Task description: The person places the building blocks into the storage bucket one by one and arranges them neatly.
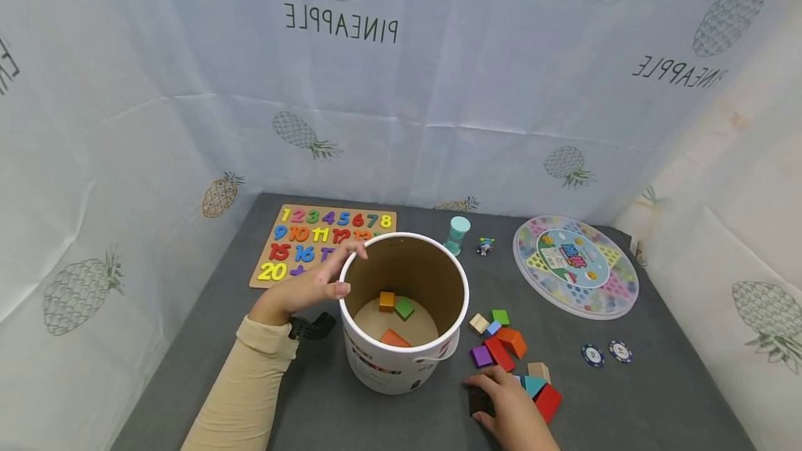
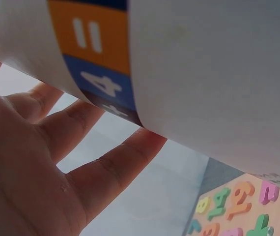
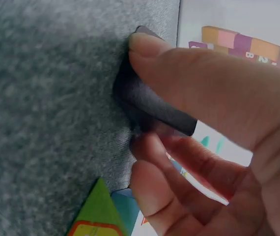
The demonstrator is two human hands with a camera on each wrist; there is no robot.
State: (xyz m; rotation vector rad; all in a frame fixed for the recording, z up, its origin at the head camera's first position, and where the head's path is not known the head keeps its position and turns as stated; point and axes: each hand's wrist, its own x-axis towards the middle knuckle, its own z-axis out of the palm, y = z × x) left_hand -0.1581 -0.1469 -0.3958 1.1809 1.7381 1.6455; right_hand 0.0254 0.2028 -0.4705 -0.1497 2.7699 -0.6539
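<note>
A white bucket stands upright, with an orange block, a green block and a red-orange block on its floor. My left hand rests against the bucket's left rim, its fingers extended; the left wrist view shows them along the printed wall. Down on the table, my right hand pinches a black block between thumb and fingers. Just beside that hand lie a red block, a teal block and a pale wooden block.
More blocks, including a purple block, lie right of the bucket. Behind are a number board, a teal sand timer and a small figurine. A round game box and two poker chips lie at right.
</note>
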